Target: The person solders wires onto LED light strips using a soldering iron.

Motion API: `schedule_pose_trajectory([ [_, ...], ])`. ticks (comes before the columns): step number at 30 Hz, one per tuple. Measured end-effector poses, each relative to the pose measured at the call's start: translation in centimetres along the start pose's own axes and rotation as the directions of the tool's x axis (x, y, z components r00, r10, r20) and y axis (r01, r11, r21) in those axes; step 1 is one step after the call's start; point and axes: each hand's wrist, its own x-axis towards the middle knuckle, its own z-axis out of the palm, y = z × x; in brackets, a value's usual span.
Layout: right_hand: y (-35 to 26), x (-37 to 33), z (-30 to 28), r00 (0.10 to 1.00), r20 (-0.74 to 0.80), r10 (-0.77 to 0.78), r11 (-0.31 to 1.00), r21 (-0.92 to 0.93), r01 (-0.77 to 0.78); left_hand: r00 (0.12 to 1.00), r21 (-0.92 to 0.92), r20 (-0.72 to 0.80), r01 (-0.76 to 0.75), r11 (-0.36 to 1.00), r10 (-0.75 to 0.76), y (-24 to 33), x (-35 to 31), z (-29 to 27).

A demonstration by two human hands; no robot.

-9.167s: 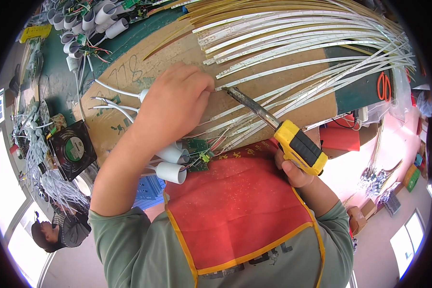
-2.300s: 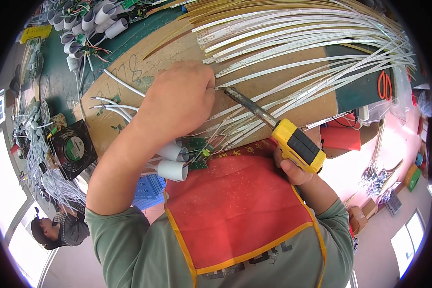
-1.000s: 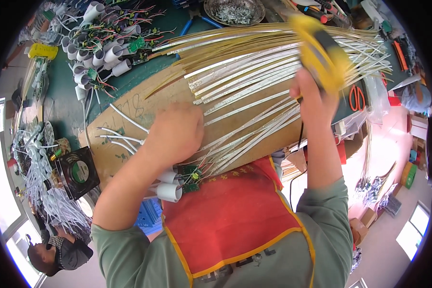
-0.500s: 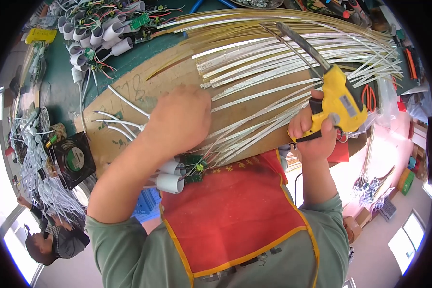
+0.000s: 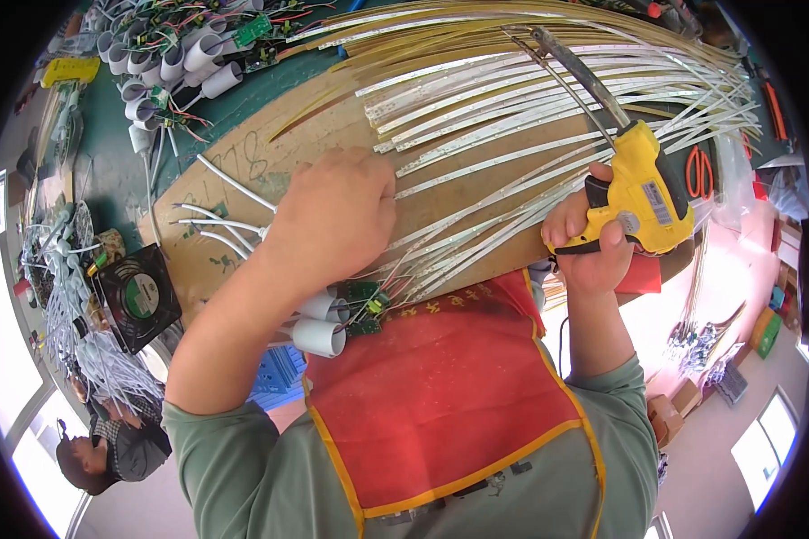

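Observation:
My right hand [image 5: 593, 247] is wrapped round the grip of a yellow soldering gun [image 5: 649, 198]. Its dark metal barrel and thin wire guide point up and left, above the strips. On the brown board [image 5: 270, 171], my left hand [image 5: 337, 216] is closed with its knuckles up; its fingertips, and whatever they grip, are hidden beneath. White and yellowish LED strips [image 5: 458, 162] fan out to the right of that hand. White cables [image 5: 234, 184] stick out on its left. Below it lie white plastic cups [image 5: 319, 337] with a small green circuit board [image 5: 366, 327] and thin wires.
More white cups [image 5: 173, 65] with circuit boards crowd the far left of the green table. A black fan [image 5: 137, 299] stands left of the board, beside a heap of white cables [image 5: 108, 350]. Red-handled scissors [image 5: 699, 172] lie at right. A person [image 5: 108, 449] sits at lower left.
The soldering gun and my right hand sit slightly farther right in the picture. My left hand stays at nearly the same spot, still closed. The whole view has shifted a little.

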Motion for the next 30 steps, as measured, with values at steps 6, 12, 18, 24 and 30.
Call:
schedule_pose_trajectory([
  [6,0.0,0.0,0.4,1.000,-0.010,-0.012,1.000,-0.016,0.012,1.000,0.010,-0.007,-0.006,1.000,0.006,0.0,-0.1,-0.2],
  [12,-0.2,-0.1,0.7,1.000,-0.005,-0.012,0.999,-0.041,0.011,1.000,0.016,-0.022,-0.005,1.000,0.005,0.0,-0.1,0.0],
  [18,-0.3,-3.8,0.4,0.990,0.098,0.102,0.989,-0.121,-0.090,0.999,-0.018,-0.034,-0.026,1.000,0.025,-0.4,-0.1,0.1],
  [24,-0.2,-6.8,0.6,0.955,0.246,0.166,0.933,-0.353,-0.072,1.000,-0.015,-0.006,-0.030,0.999,0.030,-0.3,0.1,0.1],
  [30,0.1,-8.1,0.4,0.942,0.237,0.236,0.897,-0.426,-0.118,1.000,-0.004,0.001,-0.020,1.000,0.020,-0.1,0.1,-0.2],
])
